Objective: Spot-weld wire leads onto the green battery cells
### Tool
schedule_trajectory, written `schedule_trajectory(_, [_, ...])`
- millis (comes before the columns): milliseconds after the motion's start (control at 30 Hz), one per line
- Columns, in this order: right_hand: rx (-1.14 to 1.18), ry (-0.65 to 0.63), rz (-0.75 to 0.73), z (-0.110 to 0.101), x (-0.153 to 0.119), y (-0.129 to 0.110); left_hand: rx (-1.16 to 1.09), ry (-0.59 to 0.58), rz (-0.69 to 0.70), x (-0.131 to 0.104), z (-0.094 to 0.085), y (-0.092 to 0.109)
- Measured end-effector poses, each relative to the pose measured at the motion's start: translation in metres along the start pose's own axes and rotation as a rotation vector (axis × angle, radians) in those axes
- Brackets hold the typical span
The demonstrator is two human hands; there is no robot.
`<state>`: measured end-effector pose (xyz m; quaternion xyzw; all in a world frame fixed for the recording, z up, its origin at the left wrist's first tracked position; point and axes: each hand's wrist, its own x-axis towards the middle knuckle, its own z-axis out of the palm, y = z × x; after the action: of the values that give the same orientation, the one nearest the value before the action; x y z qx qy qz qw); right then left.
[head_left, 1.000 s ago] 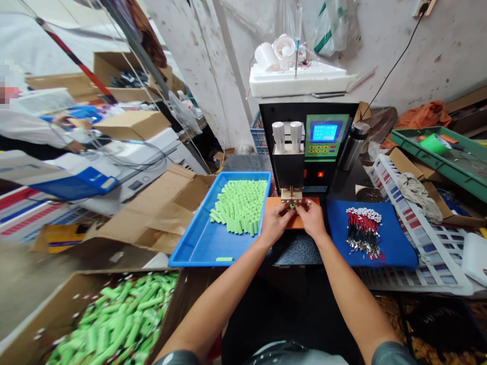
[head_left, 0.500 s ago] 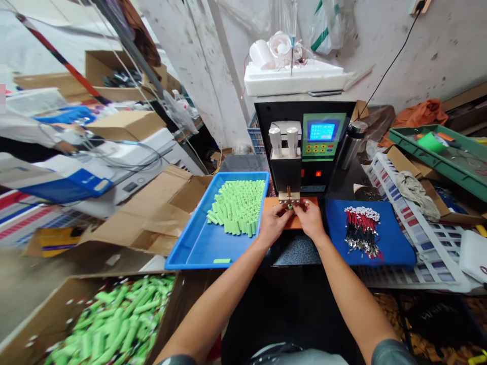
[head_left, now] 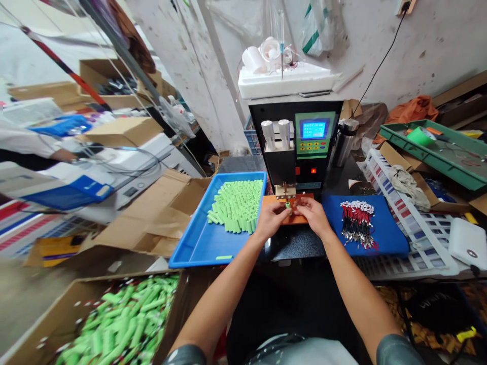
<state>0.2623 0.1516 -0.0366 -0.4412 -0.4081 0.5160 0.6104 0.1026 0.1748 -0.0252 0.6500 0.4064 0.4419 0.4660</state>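
Note:
A black machine point(head_left: 277, 152) with a lit blue display stands in front of me. Below its metal tip, over an orange board point(head_left: 272, 199), my left hand point(head_left: 271, 218) holds a small green cylinder point(head_left: 288, 205) between its fingertips. My right hand point(head_left: 311, 215) is just right of the cylinder, its fingers pinched together; a small white tip shows by them, and the rest of what they hold is too small to make out. Many green cylinders point(head_left: 238, 203) stand and lie in a blue tray point(head_left: 201, 248) on the left. On a blue cloth point(head_left: 393, 228) lies a bundle of red and black wires point(head_left: 357, 223).
An open carton point(head_left: 45, 324) of green cylinders sits at lower left. White plastic racks point(head_left: 426, 253) and a green tray point(head_left: 418, 147) are at right. A person's sleeve point(head_left: 23, 139) shows at far left, beyond cardboard point(head_left: 148, 213).
Both hands have come slightly back from the machine's tip, and the green cylinder shows more fully. The right hand has moved a little away from the left. The view has shifted slightly.

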Motion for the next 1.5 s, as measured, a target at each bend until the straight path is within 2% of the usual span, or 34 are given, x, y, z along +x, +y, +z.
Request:
schedule_trajectory(133, [0.031, 0.044, 0.059, -0.005, -0.019, -0.005, -0.08, -0.028, -0.058, -0.006, -0.004, 0.016])
schedule_trajectory(233, [-0.027, 0.008, 0.045, -0.005, -0.031, -0.008, -0.172, -0.053, -0.13, -0.009, -0.004, 0.027])
schedule_trajectory(333, [-0.059, 0.011, 0.04, -0.004, -0.039, -0.008, -0.241, -0.016, -0.177, -0.011, 0.0, 0.032])
schedule_trajectory(433, [-0.047, 0.052, 0.072, -0.001, -0.047, -0.003, -0.273, 0.066, -0.223, -0.014, 0.006, 0.03])
schedule_trajectory(600, [0.044, -0.073, 0.174, 0.007, -0.055, 0.008, -0.319, 0.138, -0.238, -0.021, 0.017, 0.025])
schedule_trajectory(700, [0.153, -0.1, 0.216, 0.016, -0.055, 0.009, -0.312, 0.147, -0.21, -0.024, 0.022, 0.024])
schedule_trajectory(867, [0.194, -0.054, 0.237, 0.027, -0.055, 0.007, -0.318, 0.117, -0.188, -0.028, 0.028, 0.023])
schedule_trajectory(1033, [0.213, -0.007, 0.247, 0.026, -0.06, 0.009, -0.321, 0.149, -0.168, -0.03, 0.029, 0.02])
schedule_trajectory(1233, [0.254, -0.066, 0.27, 0.015, -0.067, 0.011, -0.265, 0.12, -0.13, -0.035, 0.023, 0.016])
schedule_trajectory(1367, [0.251, -0.114, 0.282, 0.007, -0.067, 0.01, -0.253, 0.046, -0.148, -0.038, 0.016, 0.017])
schedule_trajectory(1500, [0.266, -0.12, 0.276, 0.004, -0.06, 0.004, -0.385, -0.021, -0.214, -0.035, 0.01, 0.014])
